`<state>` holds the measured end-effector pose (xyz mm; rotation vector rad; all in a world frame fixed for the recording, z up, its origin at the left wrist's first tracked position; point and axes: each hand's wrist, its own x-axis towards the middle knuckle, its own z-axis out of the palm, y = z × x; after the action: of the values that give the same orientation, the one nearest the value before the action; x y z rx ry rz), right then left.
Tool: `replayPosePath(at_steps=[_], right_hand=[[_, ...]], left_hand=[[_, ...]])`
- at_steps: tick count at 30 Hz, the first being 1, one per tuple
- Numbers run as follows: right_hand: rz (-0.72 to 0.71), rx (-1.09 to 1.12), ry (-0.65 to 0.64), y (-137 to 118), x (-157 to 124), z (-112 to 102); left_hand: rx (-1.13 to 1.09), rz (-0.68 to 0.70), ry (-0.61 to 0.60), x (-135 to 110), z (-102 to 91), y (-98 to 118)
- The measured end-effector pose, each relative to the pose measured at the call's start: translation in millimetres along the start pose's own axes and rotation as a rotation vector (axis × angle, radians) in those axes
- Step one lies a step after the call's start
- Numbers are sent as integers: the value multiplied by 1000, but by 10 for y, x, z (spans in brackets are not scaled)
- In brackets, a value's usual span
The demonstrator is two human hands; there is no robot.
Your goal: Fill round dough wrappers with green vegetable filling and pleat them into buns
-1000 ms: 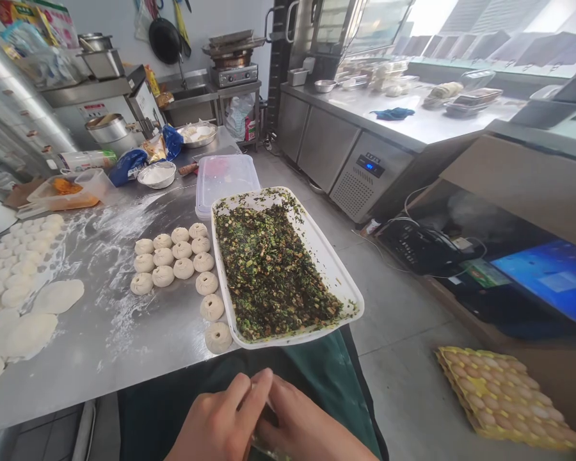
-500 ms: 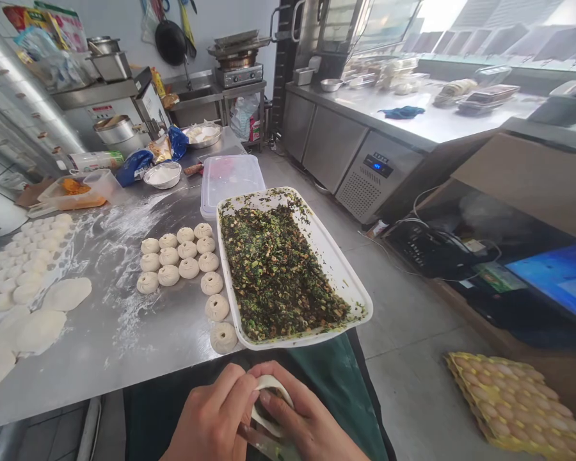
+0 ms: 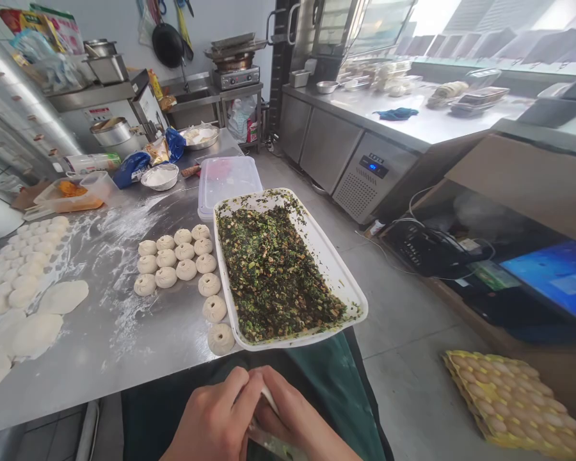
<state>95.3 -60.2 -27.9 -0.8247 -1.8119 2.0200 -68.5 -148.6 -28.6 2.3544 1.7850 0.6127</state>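
Your left hand (image 3: pixel 214 416) and right hand (image 3: pixel 300 413) pinch a dough wrapper (image 3: pixel 270 398) together, near the white tub (image 3: pixel 327 255) of chopped-green filling (image 3: pixel 273 282).

Free lane on the table (image 3: pixel 93 339) between dough rounds (image 3: pixel 38 334) and buns (image 3: pixel 185 269); filling tub (image 3: pixel 329 272) an obstacle rightward.

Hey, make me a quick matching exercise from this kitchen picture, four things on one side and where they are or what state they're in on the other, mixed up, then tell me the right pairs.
Things
1. White tub
2. Black pan
3. Flat dough rounds
4. Dough piece

Places and states
A. Held between the left hand and right hand
B. Lying at the left on the metal table
C. Holding chopped green filling
D. Hanging on the wall

Right pairs: 1-C, 2-D, 3-B, 4-A
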Motion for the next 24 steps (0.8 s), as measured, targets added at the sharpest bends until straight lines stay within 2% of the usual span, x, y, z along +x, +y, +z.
replayPosePath(at_steps=[3,7,10,12,15,20,24], right_hand=[[116,-15,-54,-7,-7,-34],[211,-51,-96,-29,-17,-153],[239,48,-179,-76,-33,-234],[189,154,-197,-104,-34,-239],[115,254,-158,-112,-22,-174],[191,322,-63,-70,-35,-38],[134,297,7,-17,-37,-14]], left_hand=[[-20,-29,3,-5,14,9],[4,19,3,-12,14,-4],[-37,-60,-41,-31,-3,-39],[-73,-116,-36,-46,-9,-56],[-61,-91,4,-54,-3,-60],[-76,-111,17,-19,9,-38],[-26,-42,-13,-7,-3,-35]])
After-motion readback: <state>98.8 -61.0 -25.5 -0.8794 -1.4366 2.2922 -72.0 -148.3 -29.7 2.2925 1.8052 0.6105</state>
